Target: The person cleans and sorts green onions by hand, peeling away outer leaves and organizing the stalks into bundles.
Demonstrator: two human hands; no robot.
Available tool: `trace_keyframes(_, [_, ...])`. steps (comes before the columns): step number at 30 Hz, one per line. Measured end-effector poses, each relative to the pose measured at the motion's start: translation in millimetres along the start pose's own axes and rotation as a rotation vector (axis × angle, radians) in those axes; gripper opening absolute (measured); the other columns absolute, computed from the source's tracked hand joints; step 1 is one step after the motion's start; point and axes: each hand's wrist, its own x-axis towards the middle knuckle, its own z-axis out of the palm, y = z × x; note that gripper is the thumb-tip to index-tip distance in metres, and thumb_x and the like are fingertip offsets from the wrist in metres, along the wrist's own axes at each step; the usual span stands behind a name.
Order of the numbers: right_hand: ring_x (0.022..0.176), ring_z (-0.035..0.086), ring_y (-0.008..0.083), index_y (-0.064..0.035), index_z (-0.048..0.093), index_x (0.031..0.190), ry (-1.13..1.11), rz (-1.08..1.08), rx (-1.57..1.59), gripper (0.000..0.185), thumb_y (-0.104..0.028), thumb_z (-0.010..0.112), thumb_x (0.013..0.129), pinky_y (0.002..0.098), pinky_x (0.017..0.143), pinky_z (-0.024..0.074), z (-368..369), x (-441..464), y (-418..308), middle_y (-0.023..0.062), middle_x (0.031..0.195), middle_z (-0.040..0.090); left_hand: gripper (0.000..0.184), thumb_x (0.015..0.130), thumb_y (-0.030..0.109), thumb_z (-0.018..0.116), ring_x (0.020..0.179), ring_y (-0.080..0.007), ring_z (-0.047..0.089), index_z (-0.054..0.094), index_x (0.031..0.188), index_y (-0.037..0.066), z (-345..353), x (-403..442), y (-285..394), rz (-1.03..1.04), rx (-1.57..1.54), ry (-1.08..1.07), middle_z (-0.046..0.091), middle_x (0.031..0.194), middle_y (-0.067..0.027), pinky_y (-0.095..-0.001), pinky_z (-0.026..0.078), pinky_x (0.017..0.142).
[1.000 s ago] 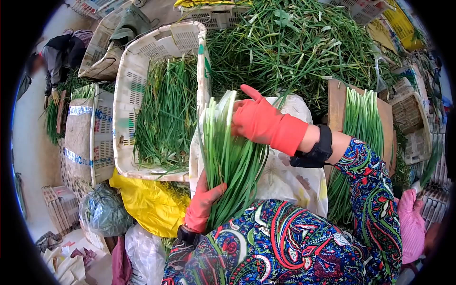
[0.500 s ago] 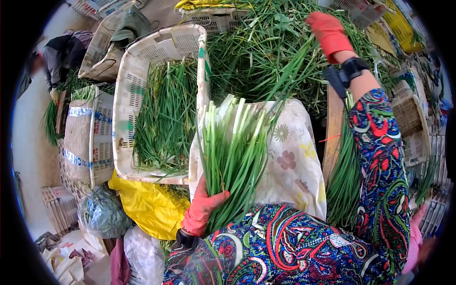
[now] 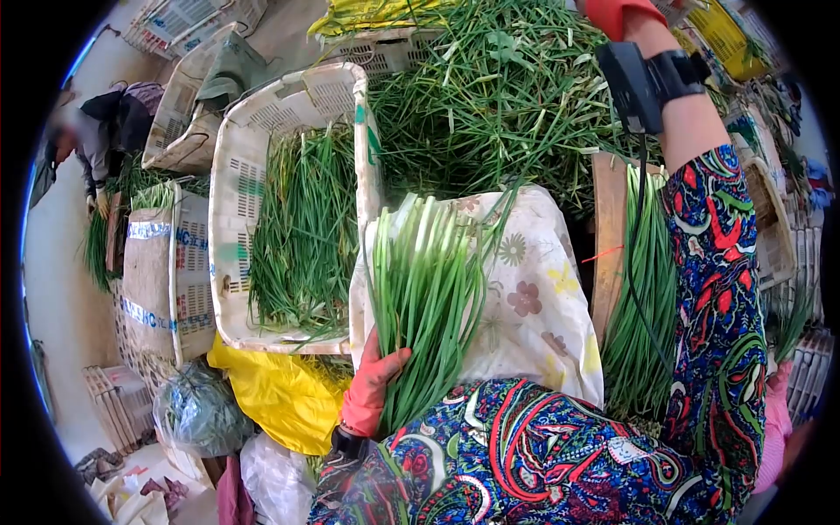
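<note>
In the head view, my left hand (image 3: 376,385), in a red glove, is wrapped round a bundle of green stalks (image 3: 429,297) with pale ends pointing up. The bundle lies over a white flowered cloth (image 3: 529,297) on my lap. My right hand (image 3: 619,12), also in a red glove, is stretched far out at the top edge, above the large heap of loose greens (image 3: 516,96). Its fingers are cut off by the frame edge. Another bundle of long stalks (image 3: 637,297) rests against a wooden board (image 3: 609,236) to the right of the cloth.
A white crate (image 3: 359,201) of greens stands left of the cloth, with a yellow sack (image 3: 280,394) below it. A clear bag of greens (image 3: 201,409) sits farther left. At the far left another person (image 3: 118,122) bends over greens. More crates line the right side.
My right hand has left the bundle and moved up and right over the heap, out to the frame's top edge. My left hand has stayed on the bundle, whose tops are more spread.
</note>
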Motion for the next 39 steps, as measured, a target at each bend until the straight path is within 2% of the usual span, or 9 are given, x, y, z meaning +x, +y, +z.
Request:
trace_keyframes(9, [0.055, 0.055, 0.0124, -0.0056, 0.066, 0.086, -0.567, 0.065, -0.21, 0.024, -0.007, 0.05, 0.068, 0.0241, 0.046, 0.0444, 155, -148, -40, 0.0057, 0.08, 0.063, 0.053, 0.089, 0.04, 0.044, 0.105, -0.0194, 0.051, 0.036, 0.13, 0.006, -8, -2, -7, -0.071, -0.135, -0.017, 0.05, 0.119, -0.0077, -0.0319, 0.04, 0.092])
trace_keyframes(12, [0.057, 0.054, 0.0116, -0.0036, 0.059, 0.091, -0.716, 0.455, 0.045, 0.02, -0.012, 0.046, 0.079, 0.0254, 0.047, 0.0461, 183, -206, -25, 0.0041, 0.095, 0.062, 0.06, 0.088, 0.049, 0.039, 0.106, -0.0214, 0.051, 0.034, 0.131, 0.007, -2, -6, 0, -0.088, -0.271, -0.109, 0.051, 0.119, -0.0091, -0.0351, 0.041, 0.093])
trace_keyframes(14, [0.059, 0.054, 0.0118, -0.0037, 0.053, 0.098, -0.749, 0.298, -0.107, 0.022, -0.018, 0.041, 0.087, 0.026, 0.047, 0.0464, 182, -225, -25, 0.0025, 0.1, 0.061, 0.065, 0.087, 0.054, 0.036, 0.107, -0.0226, 0.051, 0.033, 0.131, 0.007, -2, -8, 0, -0.016, -0.348, -0.145, 0.05, 0.12, -0.0105, -0.0373, 0.041, 0.093])
trace_keyframes(17, [0.064, 0.056, 0.0138, -0.0035, 0.051, 0.101, -0.688, 0.16, -0.173, 0.024, -0.02, 0.037, 0.089, 0.0261, 0.051, 0.0473, 182, -222, -11, 0.0023, 0.101, 0.061, 0.063, 0.085, 0.048, 0.046, 0.108, -0.021, 0.049, 0.035, 0.131, 0.005, 16, -16, 11, 0.041, -0.177, -0.207, 0.049, 0.122, -0.0098, -0.0348, 0.039, 0.093])
trace_keyframes(19, [0.069, 0.06, 0.0207, -0.0043, 0.051, 0.101, -0.607, -0.044, -0.339, 0.023, -0.019, 0.039, 0.087, 0.0302, 0.059, 0.048, 186, -216, 6, 0.0053, 0.095, 0.063, 0.096, 0.064, 0.034, 0.076, 0.118, -0.0239, 0.042, 0.019, 0.137, 0.007, 20, -15, 13, 0.005, -0.188, -0.204, 0.038, 0.132, -0.0107, -0.0384, 0.036, 0.098])
trace_keyframes(23, [0.075, 0.06, 0.0281, -0.0083, 0.052, 0.099, -0.56, -0.286, -0.494, 0.019, -0.018, 0.046, 0.084, 0.0353, 0.063, 0.0476, 187, -221, 16, 0.007, 0.086, 0.064, 0.081, 0.067, -0.007, 0.06, 0.119, -0.02, 0.039, 0.021, 0.136, 0.005, 11, -3, 8, 0.108, 0.224, -0.176, 0.039, 0.129, -0.0093, -0.0337, 0.03, 0.099])
trace_keyframes(34, [0.097, 0.056, 0.0301, -0.0033, 0.048, 0.115, 0.026, -0.466, -0.906, 0.036, -0.026, 0.048, 0.087, 0.0347, 0.08, 0.0457, 78, -112, 11, 0.0205, 0.103, 0.057, 0.081, 0.067, -0.005, 0.063, 0.118, -0.0203, 0.04, 0.022, 0.136, 0.006, 5, 1, 2, 0.126, 0.108, -0.113, 0.039, 0.129, -0.0094, -0.0333, 0.031, 0.099])
trace_keyframes(36, [0.102, 0.051, 0.028, -0.0165, 0.049, 0.121, -0.706, -0.258, -0.668, 0.038, -0.034, 0.046, 0.087, 0.0338, 0.089, 0.0409, 79, -141, 10, 0.0118, 0.111, 0.054, 0.079, 0.066, -0.005, 0.061, 0.119, -0.0208, 0.04, 0.024, 0.135, 0.005, 8, 0, 6, 0.144, 0.092, -0.144, 0.04, 0.129, -0.0094, -0.0337, 0.03, 0.1])
trace_keyframes(39, [0.094, 0.054, 0.0238, -0.0157, 0.06, 0.106, -1.039, -0.073, -0.534, 0.033, -0.038, 0.049, 0.084, 0.0318, 0.084, 0.0423, 110, -189, -1, 0.0092, 0.101, 0.059, 0.077, 0.066, -0.005, 0.06, 0.12, -0.0208, 0.039, 0.025, 0.135, 0.004, 6, 3, 6, 0.155, 0.159, -0.174, 0.04, 0.129, -0.0095, -0.0341, 0.03, 0.101])
